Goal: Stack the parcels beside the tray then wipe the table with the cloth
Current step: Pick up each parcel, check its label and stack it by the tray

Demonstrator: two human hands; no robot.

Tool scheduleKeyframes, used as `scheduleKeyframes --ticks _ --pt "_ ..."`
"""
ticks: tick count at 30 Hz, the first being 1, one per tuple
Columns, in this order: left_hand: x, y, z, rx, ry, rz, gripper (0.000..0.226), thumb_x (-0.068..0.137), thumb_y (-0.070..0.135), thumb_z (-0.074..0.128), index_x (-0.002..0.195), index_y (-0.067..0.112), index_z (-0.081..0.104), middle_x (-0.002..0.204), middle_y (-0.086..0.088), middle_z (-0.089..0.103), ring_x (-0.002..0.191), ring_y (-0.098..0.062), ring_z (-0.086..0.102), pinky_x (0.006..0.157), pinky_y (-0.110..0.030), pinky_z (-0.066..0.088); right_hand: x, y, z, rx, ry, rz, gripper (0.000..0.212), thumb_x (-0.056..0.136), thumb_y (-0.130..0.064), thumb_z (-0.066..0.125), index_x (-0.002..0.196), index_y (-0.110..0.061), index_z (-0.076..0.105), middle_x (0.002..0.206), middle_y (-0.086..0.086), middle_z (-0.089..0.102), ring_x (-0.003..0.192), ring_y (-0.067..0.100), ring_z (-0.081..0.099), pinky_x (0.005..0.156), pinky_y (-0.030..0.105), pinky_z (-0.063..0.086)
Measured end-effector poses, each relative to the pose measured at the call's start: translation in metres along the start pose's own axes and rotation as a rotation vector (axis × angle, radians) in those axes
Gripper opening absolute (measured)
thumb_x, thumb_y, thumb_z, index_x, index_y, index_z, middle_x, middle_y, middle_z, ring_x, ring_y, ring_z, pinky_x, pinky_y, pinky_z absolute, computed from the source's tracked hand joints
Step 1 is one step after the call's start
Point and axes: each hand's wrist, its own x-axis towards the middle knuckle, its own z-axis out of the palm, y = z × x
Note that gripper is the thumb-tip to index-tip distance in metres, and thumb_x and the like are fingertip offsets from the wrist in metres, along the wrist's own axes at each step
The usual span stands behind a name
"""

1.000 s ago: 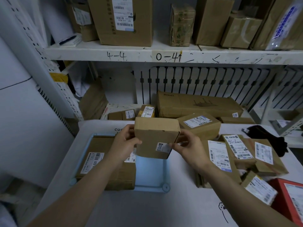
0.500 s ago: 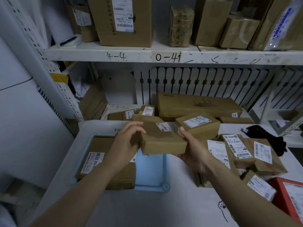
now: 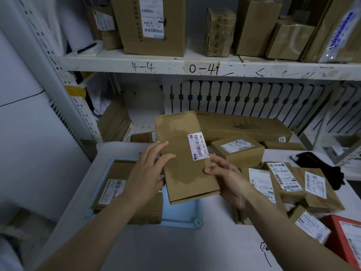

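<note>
I hold one flat parcel [image 3: 185, 157] in the air between both hands, over the right part of the blue tray [image 3: 181, 221] and clear of the desk [image 3: 175, 249]. Its long axis runs away from me, with the far end leaning slightly left and the label face up. My left hand [image 3: 145, 173] takes the left edge, its fingers [image 3: 161, 148] laid close together over the top face, the thumb hidden. My right hand [image 3: 228, 178] pinches the near right corner, thumb on top and fingers underneath. The tray holds one large flat box [image 3: 117, 192], which fills its left side; the right side shows bare blue floor directly under the parcel. The pile [image 3: 283, 180] of labelled parcels lies just right of the tray, so I judge the parcel must travel right, and the right hand is the nearer one to lead it. The black cloth [image 3: 320, 167] lies beyond the pile at the far right, untouched.
</note>
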Motion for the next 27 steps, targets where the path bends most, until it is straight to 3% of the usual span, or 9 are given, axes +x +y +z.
scheduleKeyframes --ticks 3,7,8,11,15,19,22,25,27 --pt "-0.001 -0.005 -0.001 0.001 0.037 0.022 0.067 0.066 0.008 0.084 0.124 0.020 0.055 0.149 -0.004 0.041 0.143 -0.026 0.031 0.110 -0.048 0.038 -0.002 -0.002 0.001 -0.054 -0.031 0.001 0.076 0.065 0.001 0.069 0.135 -0.023 0.058 0.118 0.013 0.072 0.103 0.028 0.068 0.090 0.040 0.054" --pt "-0.006 -0.012 -0.006 -0.195 0.125 -0.082 0.049 0.073 0.001 0.069 0.119 0.016 0.060 0.133 -0.004 0.059 0.133 -0.027 0.046 0.112 -0.050 0.036 -0.002 -0.004 0.011 -0.048 -0.087 0.029 0.052 0.080 -0.030 0.074 0.131 -0.028 0.061 0.115 0.006 0.073 0.095 0.024 0.069 0.077 0.037 0.055" --pt "-0.008 -0.013 -0.009 -0.260 0.131 -0.156 0.048 0.077 0.001 0.070 0.120 0.019 0.059 0.131 -0.002 0.060 0.131 -0.025 0.048 0.112 -0.048 0.037 -0.001 -0.003 0.015 -0.048 -0.103 0.040 0.043 0.089 -0.043 0.066 0.128 -0.023 0.063 0.106 0.009 0.073 0.085 0.025 0.068 0.074 0.038 0.054" --pt "-0.011 -0.019 -0.017 -0.439 0.133 -0.370 0.038 0.089 0.022 0.069 0.125 0.024 0.056 0.125 0.005 0.061 0.119 -0.013 0.055 0.101 -0.035 0.046 0.008 0.000 0.026 -0.079 -0.109 0.030 0.056 0.099 -0.060 0.038 0.118 -0.015 0.065 0.078 0.010 0.057 0.064 0.023 0.053 0.064 0.035 0.049" --pt "-0.016 -0.034 -0.030 -0.784 0.161 -0.640 0.038 0.089 0.043 0.066 0.125 0.031 0.061 0.118 0.010 0.068 0.110 -0.009 0.063 0.096 -0.037 0.052 0.019 0.006 0.047 -0.330 -0.066 -0.053 0.043 0.097 -0.058 0.046 0.116 -0.030 0.073 0.082 0.004 0.055 0.070 0.017 0.049 0.070 0.033 0.044" --pt "-0.031 -0.047 -0.042 -0.988 0.142 -0.848 0.023 0.098 0.033 0.056 0.115 0.025 0.069 0.102 0.011 0.075 0.098 -0.008 0.070 0.089 -0.030 0.054 0.029 0.030 0.074 -0.576 -0.155 -0.026 0.031 0.094 -0.045 0.062 0.118 -0.027 0.069 0.111 0.000 0.074 0.098 0.020 0.066 0.086 0.037 0.049" --pt "-0.048 -0.064 -0.040 -0.998 0.096 -1.016 0.030 0.096 0.041 0.057 0.118 0.024 0.067 0.109 0.005 0.073 0.100 -0.016 0.069 0.090 -0.038 0.054 0.037 0.054 0.098 -0.535 -0.168 0.041 0.027 0.095 -0.028 0.066 0.119 -0.016 0.069 0.113 0.001 0.075 0.109 0.023 0.069 0.099 0.049 0.051" --pt "-0.072 -0.086 -0.037 -1.010 -0.016 -1.167 0.042 0.088 0.046 0.067 0.121 0.020 0.065 0.116 0.000 0.070 0.105 -0.022 0.066 0.092 -0.044 0.053 0.052 0.081 0.121 -0.519 -0.100 0.080 0.020 0.095 -0.025 0.066 0.109 -0.013 0.071 0.109 0.007 0.076 0.106 0.031 0.070 0.097 0.058 0.049" --pt "-0.091 -0.099 -0.034 -1.079 -0.049 -1.256 0.024 0.090 0.036 0.067 0.104 0.016 0.068 0.111 -0.005 0.071 0.098 -0.021 0.067 0.082 -0.036 0.055 0.063 0.099 0.138 -0.501 -0.095 0.118 0.019 0.095 -0.026 0.067 0.109 -0.014 0.071 0.110 0.006 0.076 0.106 0.029 0.070 0.099 0.054 0.052"
